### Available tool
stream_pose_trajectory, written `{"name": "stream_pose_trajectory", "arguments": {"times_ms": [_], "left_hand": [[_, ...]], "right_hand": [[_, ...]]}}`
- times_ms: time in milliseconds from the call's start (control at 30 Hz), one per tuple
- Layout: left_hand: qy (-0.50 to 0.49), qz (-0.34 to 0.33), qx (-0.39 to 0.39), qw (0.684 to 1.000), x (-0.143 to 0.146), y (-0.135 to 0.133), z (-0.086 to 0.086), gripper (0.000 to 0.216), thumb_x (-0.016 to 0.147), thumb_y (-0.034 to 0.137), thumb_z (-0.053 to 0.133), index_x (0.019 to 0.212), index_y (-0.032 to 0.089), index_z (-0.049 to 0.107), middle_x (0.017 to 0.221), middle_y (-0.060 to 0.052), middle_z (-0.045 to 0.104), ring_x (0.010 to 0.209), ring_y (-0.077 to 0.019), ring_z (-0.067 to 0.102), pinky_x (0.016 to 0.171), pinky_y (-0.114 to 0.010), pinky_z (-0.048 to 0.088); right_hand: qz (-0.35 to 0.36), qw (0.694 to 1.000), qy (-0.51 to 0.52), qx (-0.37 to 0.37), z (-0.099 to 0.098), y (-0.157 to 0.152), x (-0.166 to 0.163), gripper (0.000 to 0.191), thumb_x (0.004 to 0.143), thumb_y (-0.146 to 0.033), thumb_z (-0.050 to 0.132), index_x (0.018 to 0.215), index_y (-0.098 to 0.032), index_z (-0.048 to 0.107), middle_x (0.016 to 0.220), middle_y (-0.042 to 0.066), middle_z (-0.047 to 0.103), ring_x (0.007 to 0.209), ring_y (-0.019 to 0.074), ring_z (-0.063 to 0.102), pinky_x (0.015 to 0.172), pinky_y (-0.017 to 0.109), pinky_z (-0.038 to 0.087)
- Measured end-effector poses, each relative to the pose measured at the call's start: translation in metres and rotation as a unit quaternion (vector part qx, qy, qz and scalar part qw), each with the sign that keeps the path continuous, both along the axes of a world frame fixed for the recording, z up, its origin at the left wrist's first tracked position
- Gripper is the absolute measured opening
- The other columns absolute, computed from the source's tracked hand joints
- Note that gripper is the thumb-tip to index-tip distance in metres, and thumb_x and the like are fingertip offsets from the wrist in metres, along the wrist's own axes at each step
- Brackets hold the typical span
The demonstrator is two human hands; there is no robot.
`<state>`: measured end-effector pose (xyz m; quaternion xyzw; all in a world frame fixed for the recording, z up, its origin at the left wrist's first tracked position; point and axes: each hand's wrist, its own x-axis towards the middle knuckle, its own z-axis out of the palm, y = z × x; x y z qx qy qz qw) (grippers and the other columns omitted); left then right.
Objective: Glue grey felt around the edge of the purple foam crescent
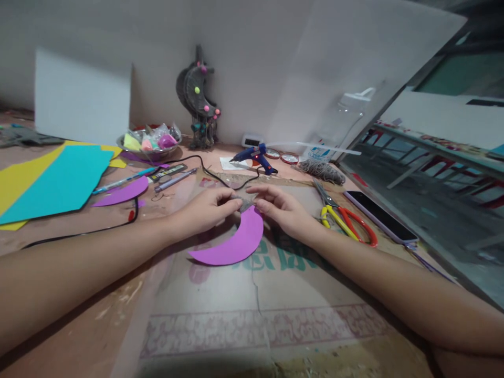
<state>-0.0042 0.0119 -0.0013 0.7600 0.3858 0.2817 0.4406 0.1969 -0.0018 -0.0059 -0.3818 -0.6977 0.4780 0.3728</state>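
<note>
Purple crescent-shaped cutout [238, 242] at ctr; pinching grey yarn-like strands [246, 203] nr upper tip w/ L hand [210, 210] at 11 o'c., touching tip w/ R hand [282, 210] at 2, can't tell grip.

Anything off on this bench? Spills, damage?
No obvious spill. Oddest bit: pale smears mark the tabletop at lower left, unlike the surrounding surface; substance unclear. The black cord also curves loosely across it, looking untidy.
</note>
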Motion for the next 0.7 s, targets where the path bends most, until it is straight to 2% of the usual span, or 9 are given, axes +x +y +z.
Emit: {"name": "stream_pose_trajectory", "arguments": {"times_ms": [233,400,533,600,700], "left_hand": [[0.002,-0.009,-0.039,0.999,0.000,-0.001,0.001,0.022,0.083,0.033,0.048,0.068,0.017,0.051,0.056,0.003,0.053,0.045,-0.0074,0.044,0.041,-0.019,0.029],[0.021,-0.030,-0.003,0.999,0.000,0.001,0.000,0.024,0.083,0.032,0.047,0.065,0.016,0.051,0.057,0.003,0.051,0.048,-0.0078,0.044,0.044,-0.020,0.030],[0.026,-0.026,-0.015,0.999,-0.001,0.001,-0.001,0.024,0.084,0.034,0.046,0.068,0.017,0.052,0.057,0.003,0.049,0.047,-0.0079,0.043,0.043,-0.020,0.030],[0.029,-0.011,-0.019,0.999,-0.001,0.000,-0.001,0.025,0.084,0.035,0.045,0.068,0.017,0.052,0.057,0.004,0.049,0.045,-0.0076,0.042,0.042,-0.020,0.030],[0.041,0.017,-0.028,0.999,0.000,-0.001,0.000,0.026,0.083,0.037,0.046,0.066,0.017,0.051,0.054,0.005,0.048,0.041,-0.0073,0.040,0.039,-0.019,0.028]], "right_hand": [[-0.066,0.994,-0.082,0.044,-0.005,0.006,0.003,0.013,0.082,-0.027,0.055,0.092,-0.019,0.059,0.062,-0.004,0.051,0.050,0.0087,0.045,0.046,0.022,0.037],[-0.095,0.982,-0.126,0.106,-0.006,0.007,0.002,0.010,0.081,-0.027,0.056,0.080,-0.019,0.061,0.066,-0.002,0.056,0.059,0.0111,0.051,0.052,0.023,0.040],[-0.091,0.985,-0.122,0.079,-0.006,0.008,0.000,0.013,0.082,-0.028,0.053,0.084,-0.019,0.062,0.066,-0.001,0.057,0.057,0.0110,0.052,0.050,0.023,0.041],[-0.097,0.989,-0.094,0.057,-0.005,0.012,0.003,0.017,0.083,-0.027,0.050,0.092,-0.019,0.063,0.074,0.000,0.060,0.055,0.0097,0.053,0.050,0.024,0.043],[-0.156,0.985,-0.004,0.079,0.000,0.024,0.015,0.022,0.083,-0.025,0.049,0.101,-0.019,0.060,0.089,0.001,0.061,0.054,0.0077,0.053,0.055,0.025,0.046]]}}
